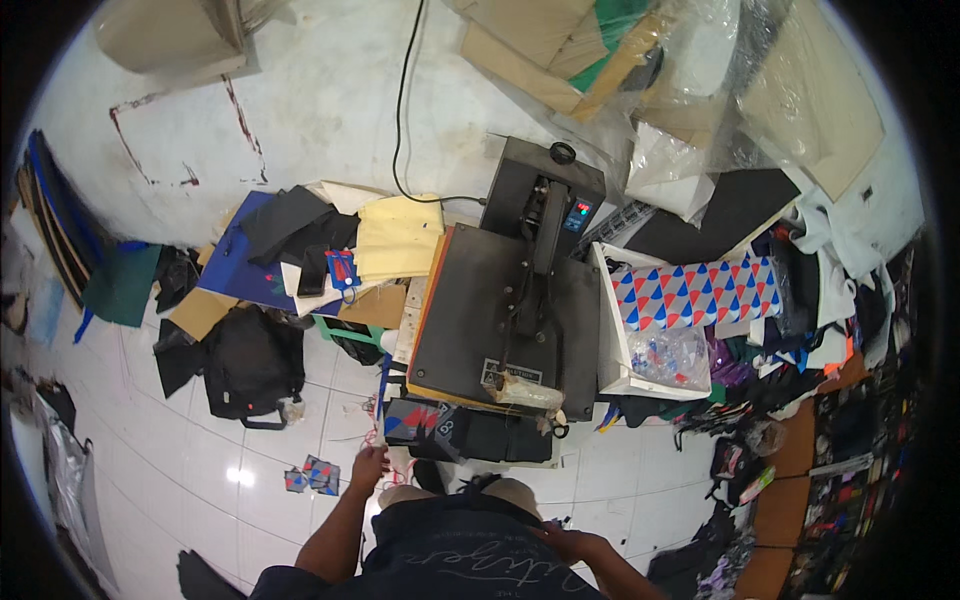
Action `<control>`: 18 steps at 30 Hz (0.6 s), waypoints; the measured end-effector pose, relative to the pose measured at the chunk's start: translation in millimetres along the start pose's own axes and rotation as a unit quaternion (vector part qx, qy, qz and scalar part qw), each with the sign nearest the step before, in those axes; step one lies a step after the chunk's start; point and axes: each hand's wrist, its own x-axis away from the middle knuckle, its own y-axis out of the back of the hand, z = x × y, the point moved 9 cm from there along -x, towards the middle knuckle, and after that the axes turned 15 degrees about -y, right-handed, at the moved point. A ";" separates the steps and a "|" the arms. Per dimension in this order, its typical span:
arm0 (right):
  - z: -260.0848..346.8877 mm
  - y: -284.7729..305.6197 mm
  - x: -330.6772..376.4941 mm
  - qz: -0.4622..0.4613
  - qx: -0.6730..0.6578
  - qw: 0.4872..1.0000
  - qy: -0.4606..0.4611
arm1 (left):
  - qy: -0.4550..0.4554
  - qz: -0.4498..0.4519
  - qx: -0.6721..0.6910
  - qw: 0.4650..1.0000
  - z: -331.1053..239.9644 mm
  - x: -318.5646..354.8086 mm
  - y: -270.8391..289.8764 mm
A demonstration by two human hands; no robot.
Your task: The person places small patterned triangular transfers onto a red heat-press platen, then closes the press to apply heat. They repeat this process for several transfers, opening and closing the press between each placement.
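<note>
Reaching down over the tiled floor [200, 470], the left hand [368, 466] has its fingers loosely curled, pinching nothing, just below a dark printed fabric piece [425, 422] lying under the heat press [510, 310]. The right hand [568, 543] rests near the lap; its fingers' state I cannot tell.
</note>
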 end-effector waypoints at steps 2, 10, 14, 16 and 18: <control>-7.4 14.2 -10.7 -0.038 0.030 0.999 0.005 | -0.035 -0.016 0.089 0.995 -44.5 -12.0 -23.9; 81.1 233.8 88.3 -0.626 -0.222 0.725 0.182 | -0.166 -0.137 0.103 0.971 -113.3 -89.9 -66.5; 116.6 282.0 85.4 -0.675 -0.006 0.726 0.130 | -0.109 -0.166 0.067 0.978 -134.1 -84.6 -76.2; 114.8 293.4 51.2 -0.584 0.006 0.804 0.117 | -0.073 -0.147 0.178 0.970 -114.0 -100.7 -80.1; 109.9 293.4 19.1 -0.479 0.004 0.875 0.064 | -0.040 -0.138 0.291 0.946 -96.3 -109.1 -89.8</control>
